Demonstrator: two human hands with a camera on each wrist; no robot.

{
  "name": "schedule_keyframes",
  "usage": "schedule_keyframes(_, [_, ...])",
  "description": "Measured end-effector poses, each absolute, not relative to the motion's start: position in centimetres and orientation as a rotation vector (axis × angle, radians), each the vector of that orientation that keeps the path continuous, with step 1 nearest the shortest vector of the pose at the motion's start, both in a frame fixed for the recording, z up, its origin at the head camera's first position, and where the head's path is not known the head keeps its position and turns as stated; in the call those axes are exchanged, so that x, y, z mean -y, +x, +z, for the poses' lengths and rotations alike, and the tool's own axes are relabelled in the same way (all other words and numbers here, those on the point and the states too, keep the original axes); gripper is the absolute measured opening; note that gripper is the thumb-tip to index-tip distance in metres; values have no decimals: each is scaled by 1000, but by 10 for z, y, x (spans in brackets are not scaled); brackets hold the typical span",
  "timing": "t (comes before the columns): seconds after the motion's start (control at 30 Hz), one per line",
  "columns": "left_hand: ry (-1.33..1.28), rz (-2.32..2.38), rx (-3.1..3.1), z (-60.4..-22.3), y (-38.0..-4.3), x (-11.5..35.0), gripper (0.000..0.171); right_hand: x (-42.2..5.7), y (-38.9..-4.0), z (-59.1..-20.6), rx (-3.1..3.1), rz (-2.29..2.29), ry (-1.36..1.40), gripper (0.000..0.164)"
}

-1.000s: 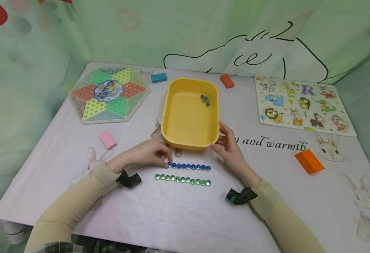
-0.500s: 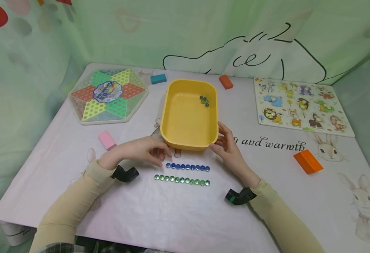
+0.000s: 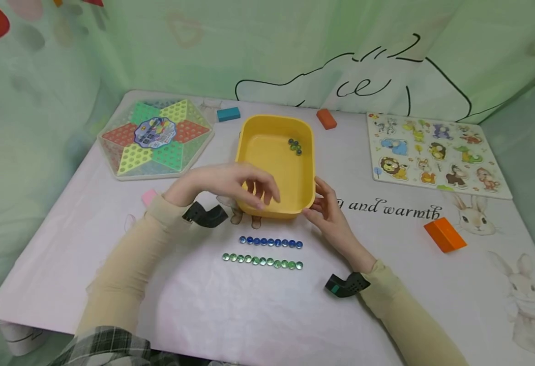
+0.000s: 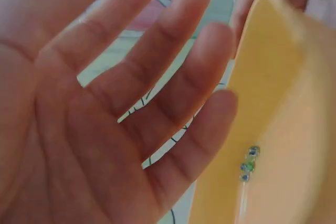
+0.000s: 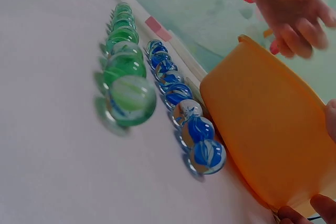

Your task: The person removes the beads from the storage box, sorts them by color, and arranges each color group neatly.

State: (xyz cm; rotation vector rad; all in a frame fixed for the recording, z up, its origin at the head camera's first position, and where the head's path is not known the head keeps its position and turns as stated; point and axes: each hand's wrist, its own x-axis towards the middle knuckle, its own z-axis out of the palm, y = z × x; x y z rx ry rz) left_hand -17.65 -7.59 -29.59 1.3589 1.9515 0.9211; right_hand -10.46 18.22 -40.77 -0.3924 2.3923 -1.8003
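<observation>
A row of blue marbles (image 3: 270,242) and, nearer the person, a row of green marbles (image 3: 263,261) lie on the tabletop. Behind them stands a yellow plastic tub (image 3: 274,122) with several marbles (image 3: 296,147) at its back right. My left hand (image 3: 235,183) hovers over the tub's front left part, fingers spread and loosely bent, palm bare in the left wrist view. At the tub's front right corner, my right hand (image 3: 333,218) holds on, its thumb at the front and fingers bent along the side. Both rows also show in the right wrist view.
A hexagonal Chinese checkers set (image 3: 155,137) lies at back left. A wooden animal puzzle (image 3: 437,152) is at back right. Around the tub lie a blue block (image 3: 228,114), a red-orange block (image 3: 326,119), a pink block (image 3: 148,197) and an orange block (image 3: 446,235).
My left hand has left the blue row's left end, first drawing back left, then rising forward and right over the tub. My right hand stays at the tub's corner.
</observation>
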Motion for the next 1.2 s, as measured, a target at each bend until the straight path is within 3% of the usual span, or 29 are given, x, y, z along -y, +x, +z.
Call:
schedule_keyframes(0.3, [1090, 994, -2266, -301, -226, 25, 28, -181, -104, -407, -2385, -1781, -384, 73])
schedule_keyframes(0.6, [858, 902, -2440, -327, -259, -9, 21, -181, -104, -407, -2402, -1787, -388, 73])
schedule_keyframes(0.8, [734, 764, -2533, -340, -267, -13, 21, -179, -104, -408, -2399, -1790, -391, 75])
schedule_keyframes(1.03, [665, 634, -2524, -345, -268, -17, 38, -181, -104, -407, -2400, -1802, -398, 74])
schedule_keyframes(1.2, [722, 553, -2521, -346, -267, -22, 34, -182, -104, -408, -2404, -1802, -417, 74])
